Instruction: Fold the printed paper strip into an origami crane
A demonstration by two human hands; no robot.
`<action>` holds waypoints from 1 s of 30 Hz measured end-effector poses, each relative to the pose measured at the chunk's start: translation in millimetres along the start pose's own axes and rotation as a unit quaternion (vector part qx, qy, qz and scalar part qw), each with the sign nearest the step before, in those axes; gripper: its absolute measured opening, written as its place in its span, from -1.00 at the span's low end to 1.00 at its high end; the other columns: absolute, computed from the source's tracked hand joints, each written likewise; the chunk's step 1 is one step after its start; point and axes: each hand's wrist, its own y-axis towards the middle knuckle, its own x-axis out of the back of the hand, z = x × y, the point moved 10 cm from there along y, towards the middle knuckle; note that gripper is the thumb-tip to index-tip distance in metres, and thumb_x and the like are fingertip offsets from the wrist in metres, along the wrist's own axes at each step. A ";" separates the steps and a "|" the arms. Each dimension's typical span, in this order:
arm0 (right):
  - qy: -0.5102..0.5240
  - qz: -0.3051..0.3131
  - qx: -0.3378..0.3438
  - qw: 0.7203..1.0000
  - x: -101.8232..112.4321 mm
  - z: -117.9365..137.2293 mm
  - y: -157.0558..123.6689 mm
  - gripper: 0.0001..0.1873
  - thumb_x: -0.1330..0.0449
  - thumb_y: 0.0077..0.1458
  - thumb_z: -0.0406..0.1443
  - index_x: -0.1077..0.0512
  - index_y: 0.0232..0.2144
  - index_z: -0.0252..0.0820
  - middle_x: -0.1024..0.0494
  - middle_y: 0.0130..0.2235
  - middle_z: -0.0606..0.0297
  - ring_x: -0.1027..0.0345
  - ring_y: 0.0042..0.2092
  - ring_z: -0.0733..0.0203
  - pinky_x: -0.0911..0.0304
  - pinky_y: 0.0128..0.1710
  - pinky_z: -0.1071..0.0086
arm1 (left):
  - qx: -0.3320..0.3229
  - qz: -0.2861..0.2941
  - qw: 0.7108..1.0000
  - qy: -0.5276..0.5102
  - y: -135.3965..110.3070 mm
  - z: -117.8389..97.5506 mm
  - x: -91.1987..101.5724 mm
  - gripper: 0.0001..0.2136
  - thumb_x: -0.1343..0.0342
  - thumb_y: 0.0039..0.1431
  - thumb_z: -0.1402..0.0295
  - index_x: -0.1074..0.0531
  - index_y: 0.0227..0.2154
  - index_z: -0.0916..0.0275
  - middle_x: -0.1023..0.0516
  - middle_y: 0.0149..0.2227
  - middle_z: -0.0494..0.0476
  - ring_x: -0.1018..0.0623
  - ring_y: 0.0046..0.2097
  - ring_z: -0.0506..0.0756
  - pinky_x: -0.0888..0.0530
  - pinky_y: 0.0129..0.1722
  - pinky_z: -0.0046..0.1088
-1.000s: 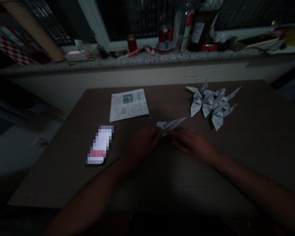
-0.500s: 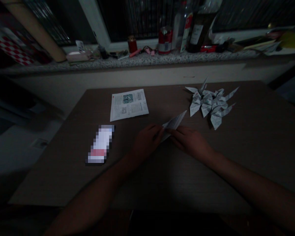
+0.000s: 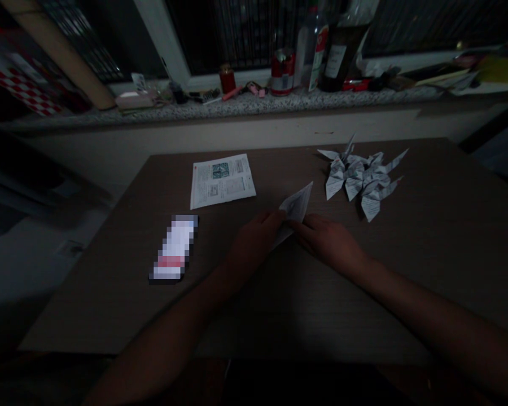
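A folded sheet of printed paper [image 3: 297,204] is held between my two hands over the middle of the table, its pointed end aimed away from me and to the right. My left hand [image 3: 256,237] pinches its left side. From the right, my right hand [image 3: 328,239] grips the lower edge with thumb and fingers. Parts of the paper are hidden behind the fingers. Beyond my right hand lies a cluster of several folded paper cranes [image 3: 362,180]. A flat printed sheet [image 3: 223,181] rests beyond my left hand.
A phone [image 3: 174,248] with a lit, blurred screen lies left on the brown table [image 3: 110,293]. Behind the table, a speckled stone sill [image 3: 220,110] carries a red can [image 3: 283,72], a dark bottle [image 3: 339,59], a small red jar [image 3: 227,79] and clutter.
The folded paper has turned, its tip moving slightly left and away from me, and more of its face shows. Both hands keep hold, with small finger shifts.
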 end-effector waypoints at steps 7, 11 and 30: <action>-0.015 0.019 0.021 0.999 1.5 3.4 0.3 -0.81 -0.14 0.35 -0.36 -0.48 -0.04 -0.17 -0.59 -0.18 0.12 -0.47 -0.16 0.05 -0.26 -0.29 0.31 | -0.019 0.054 0.998 0.037 0.3 -5.0 -3.4 -0.75 -0.03 0.39 0.47 -0.53 0.02 0.17 -0.43 0.04 0.24 -0.58 -0.13 0.16 -0.56 -0.18 -0.32; -0.019 0.015 0.027 0.999 4.3 2.6 -0.3 -0.82 -0.16 0.34 -0.33 -0.48 -0.04 -0.17 -0.59 -0.18 0.11 -0.47 -0.18 0.04 -0.25 -0.31 0.30 | -0.036 0.030 0.998 0.038 -0.6 -1.6 2.0 -0.76 -0.04 0.39 0.44 -0.53 0.01 0.19 -0.43 -0.01 0.21 -0.56 -0.11 0.14 -0.56 -0.12 -0.31; 0.055 -0.005 -0.001 0.998 9.8 -19.8 -6.6 -0.74 -0.13 0.32 -0.33 -0.52 -0.01 -0.24 -0.53 -0.04 0.01 -0.48 -0.17 0.04 -0.35 -0.28 0.28 | -0.037 -0.029 0.999 -0.005 0.7 14.6 9.5 -0.76 -0.08 0.36 0.47 -0.54 0.01 0.22 -0.53 0.06 0.19 -0.60 0.00 0.12 -0.56 0.00 -0.34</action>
